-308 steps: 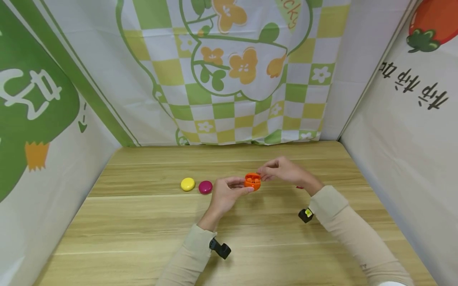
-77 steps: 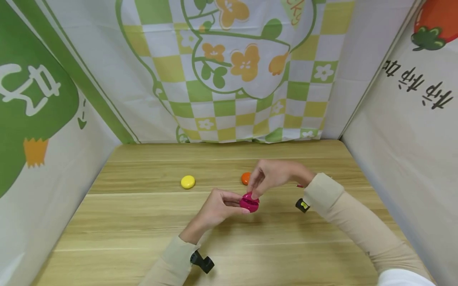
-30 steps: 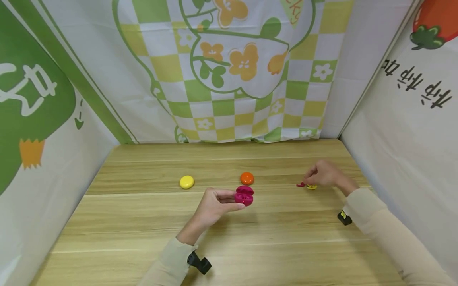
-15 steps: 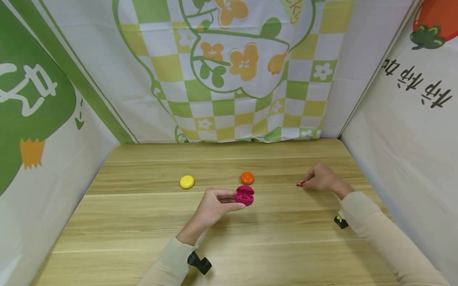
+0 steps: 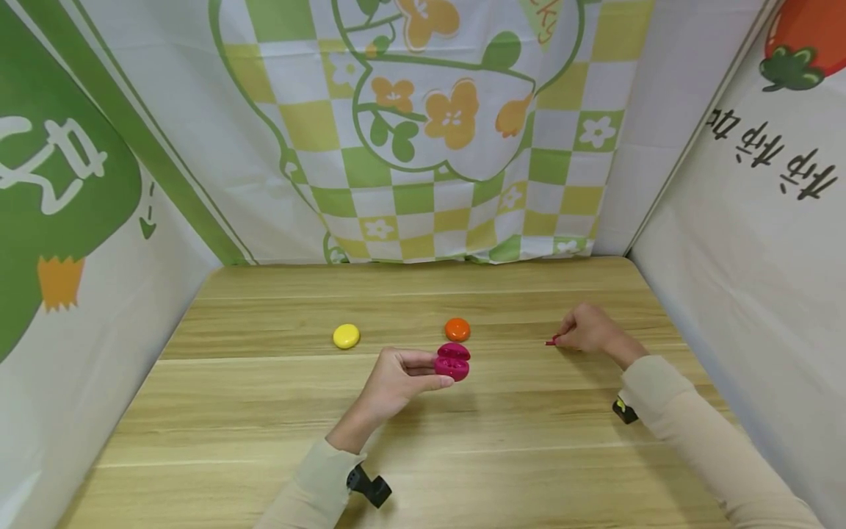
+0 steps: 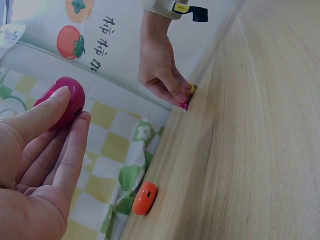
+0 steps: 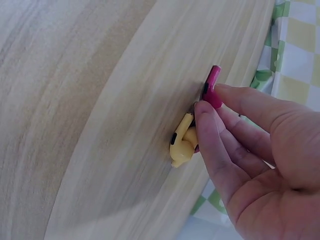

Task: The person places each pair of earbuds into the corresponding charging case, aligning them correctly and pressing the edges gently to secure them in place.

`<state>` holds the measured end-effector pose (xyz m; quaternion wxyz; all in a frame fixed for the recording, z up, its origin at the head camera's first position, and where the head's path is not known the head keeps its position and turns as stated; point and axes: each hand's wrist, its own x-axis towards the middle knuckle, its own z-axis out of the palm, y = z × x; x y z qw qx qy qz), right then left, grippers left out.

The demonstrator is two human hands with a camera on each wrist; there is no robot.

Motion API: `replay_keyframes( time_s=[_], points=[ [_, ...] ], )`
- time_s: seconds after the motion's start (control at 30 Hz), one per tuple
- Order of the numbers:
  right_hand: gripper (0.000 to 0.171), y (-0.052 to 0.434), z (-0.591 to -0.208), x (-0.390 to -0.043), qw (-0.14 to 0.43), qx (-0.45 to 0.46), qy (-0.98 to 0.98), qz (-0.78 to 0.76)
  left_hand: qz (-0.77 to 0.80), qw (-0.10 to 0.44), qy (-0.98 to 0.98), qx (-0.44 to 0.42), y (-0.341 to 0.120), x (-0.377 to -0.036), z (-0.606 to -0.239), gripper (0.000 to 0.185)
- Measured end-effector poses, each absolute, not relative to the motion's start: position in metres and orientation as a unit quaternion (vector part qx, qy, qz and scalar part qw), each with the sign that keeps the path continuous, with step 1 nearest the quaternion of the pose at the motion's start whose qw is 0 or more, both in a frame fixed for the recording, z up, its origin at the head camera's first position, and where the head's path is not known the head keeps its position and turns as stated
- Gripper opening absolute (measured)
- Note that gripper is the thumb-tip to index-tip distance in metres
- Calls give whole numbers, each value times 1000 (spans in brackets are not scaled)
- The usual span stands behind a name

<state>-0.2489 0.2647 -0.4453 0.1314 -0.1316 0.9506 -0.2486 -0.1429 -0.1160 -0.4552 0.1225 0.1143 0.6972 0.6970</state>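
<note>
The left hand (image 5: 396,378) is near the middle of the wooden surface (image 5: 264,411), raised a little above it, and its fingers (image 6: 47,117) and thumb grasp a magenta case (image 5: 452,361). The head view shows the case hinged open, its two halves parted toward the right. In the left wrist view the thumb lies along the glossy shell of the case (image 6: 67,100) and the other fingers curl underneath.

Well to the right, the right hand (image 5: 588,330) rests low at the surface. Its fingers (image 7: 215,135) are curled and pinch a small magenta earbud (image 7: 212,86), whose tip pokes out to the left of the hand in the head view (image 5: 551,342). A yellow earbud (image 7: 182,142) lies on the surface just beside the pinching fingers; whether they touch it cannot be told. The left wrist view shows the same hand (image 6: 160,65) with both small pieces at its fingertips.

An orange case (image 5: 457,329), closed, sits on the surface just beyond the magenta one, apart from it. A yellow case (image 5: 346,336), also closed, lies further left, well clear of both hands. Printed cloth panels (image 5: 423,125) with green and yellow checks stand around the far and side edges of the surface.
</note>
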Motion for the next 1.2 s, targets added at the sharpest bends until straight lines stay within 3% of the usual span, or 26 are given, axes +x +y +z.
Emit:
replay_keyframes(
  time_s=[0.57, 1.2],
  points=[
    [8, 262, -451, -251, 107, -160, 953, -233, 689, 132, 704, 111, -116, -143, -456, 38],
    [9, 259, -423, -248, 153, -170, 930, -288, 689, 138, 702, 118, -114, -143, -457, 38]
  ],
)
